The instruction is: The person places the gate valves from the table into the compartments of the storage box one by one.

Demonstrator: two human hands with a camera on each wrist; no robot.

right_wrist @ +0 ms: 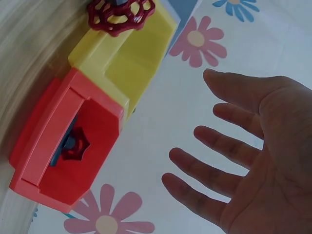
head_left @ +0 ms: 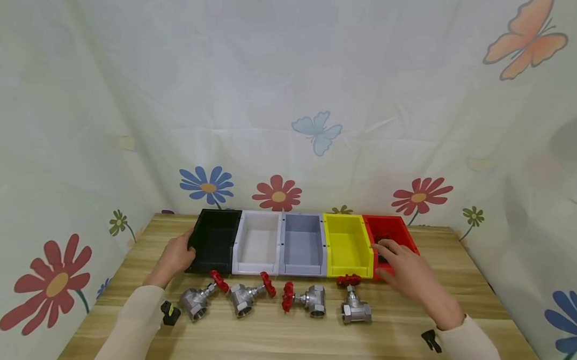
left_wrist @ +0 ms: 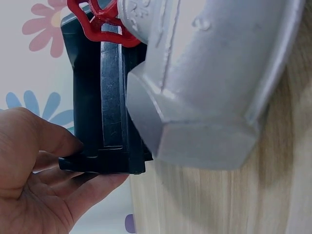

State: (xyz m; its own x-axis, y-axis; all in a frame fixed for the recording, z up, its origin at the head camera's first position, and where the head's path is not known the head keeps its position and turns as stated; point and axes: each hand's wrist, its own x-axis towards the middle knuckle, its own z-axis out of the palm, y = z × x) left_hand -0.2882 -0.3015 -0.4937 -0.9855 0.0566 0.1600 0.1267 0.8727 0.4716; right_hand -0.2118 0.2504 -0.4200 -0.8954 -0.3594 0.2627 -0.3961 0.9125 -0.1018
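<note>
My left hand (head_left: 175, 256) grips the left wall of the black bin (head_left: 213, 249); in the left wrist view the thumb lies on the inner side of the rim, the fingers outside. Over the red bin (head_left: 396, 226) hovers my right hand (head_left: 405, 267), its fingers spread and holding nothing in the right wrist view. Inside that bin lies a thing with a dark red handwheel (right_wrist: 77, 145), its body mostly hidden by the bin's front wall. Nearest the left hand on the table is a steel valve with a red handwheel (head_left: 196, 302).
White (head_left: 258, 248), grey (head_left: 303, 250) and yellow (head_left: 347, 252) bins stand between the black and red ones. Before them lie more red-wheeled valves: one (head_left: 242, 299) left, one (head_left: 315, 300) central, one (head_left: 356, 312) right. A flowered curtain (head_left: 253, 92) encloses the wooden table (head_left: 271, 343).
</note>
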